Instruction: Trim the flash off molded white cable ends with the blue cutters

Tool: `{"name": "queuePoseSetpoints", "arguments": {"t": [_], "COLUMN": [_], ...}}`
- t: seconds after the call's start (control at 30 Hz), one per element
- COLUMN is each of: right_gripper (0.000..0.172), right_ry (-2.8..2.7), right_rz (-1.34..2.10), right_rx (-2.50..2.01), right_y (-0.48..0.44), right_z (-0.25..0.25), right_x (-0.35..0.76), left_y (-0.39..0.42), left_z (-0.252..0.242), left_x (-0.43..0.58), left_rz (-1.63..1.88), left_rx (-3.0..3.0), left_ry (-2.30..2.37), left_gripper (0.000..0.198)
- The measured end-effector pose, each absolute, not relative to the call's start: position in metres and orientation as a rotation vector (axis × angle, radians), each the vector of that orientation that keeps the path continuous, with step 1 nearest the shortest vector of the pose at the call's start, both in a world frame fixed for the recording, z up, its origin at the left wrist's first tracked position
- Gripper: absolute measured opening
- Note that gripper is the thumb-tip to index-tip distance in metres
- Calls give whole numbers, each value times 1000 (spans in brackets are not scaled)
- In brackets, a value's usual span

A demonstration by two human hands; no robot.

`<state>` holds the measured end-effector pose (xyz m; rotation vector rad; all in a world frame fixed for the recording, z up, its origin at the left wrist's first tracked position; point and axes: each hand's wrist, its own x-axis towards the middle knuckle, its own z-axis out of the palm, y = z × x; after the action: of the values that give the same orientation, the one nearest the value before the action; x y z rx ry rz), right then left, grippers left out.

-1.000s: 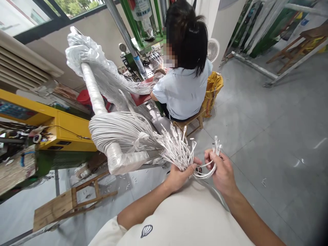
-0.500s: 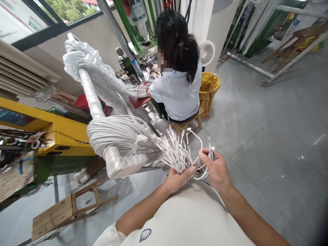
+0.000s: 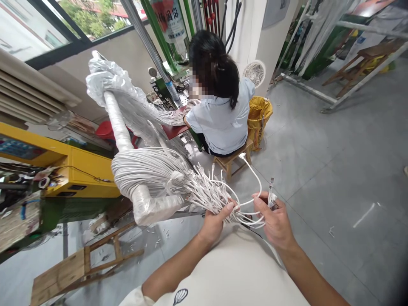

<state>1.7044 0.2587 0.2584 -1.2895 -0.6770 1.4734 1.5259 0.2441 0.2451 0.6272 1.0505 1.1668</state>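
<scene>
A thick bundle of white cables [image 3: 149,170] hangs over a plastic-wrapped rack arm [image 3: 159,208], its many connector ends fanning out toward me. My left hand [image 3: 215,223] is closed around the loose ends of that bundle, thumb on top. To its right, my right hand [image 3: 276,219] pinches several cable ends between thumb and fingers, and small metal-tipped plugs [image 3: 271,185] stick up from it. One white cable [image 3: 257,178] curves up from the fingers to a free white plug [image 3: 242,156]. More cables loop between the two hands.
A co-worker [image 3: 219,119] sits on a wooden stool [image 3: 231,163] at a green machine ahead. Beside them are a yellow sack [image 3: 259,121] and a white fan [image 3: 254,73]. At left stand a yellow machine [image 3: 89,170] and a wooden stool lying over [image 3: 60,276]. A wheeled rack [image 3: 306,91] is back right.
My right hand has moved right and slightly down, drawing the cable ends away from the bundle. The loops between my hands are wider. My left hand keeps its hold.
</scene>
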Motion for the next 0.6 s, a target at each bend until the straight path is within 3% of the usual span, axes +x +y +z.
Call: {"name": "queuePoseSetpoints", "arguments": {"t": [0.3,0.47,0.6], "right_gripper": [50,66,62], "right_ry": [-419,-317,-387], "right_rz": [1488,1500,1422], "right_rx": [-1381,-1530,-1557], "right_y": [253,249,243], "right_z": [236,213,218], "right_x": [1728,1744,1745], "left_y": [247,247,247], "left_z": [242,234,238], "left_x": [1526,1530,1534], "left_rz": [1164,1164,1086], "left_rx": [609,522,613], "left_ry": [1085,1130,1155], "left_gripper": [29,34,38]}}
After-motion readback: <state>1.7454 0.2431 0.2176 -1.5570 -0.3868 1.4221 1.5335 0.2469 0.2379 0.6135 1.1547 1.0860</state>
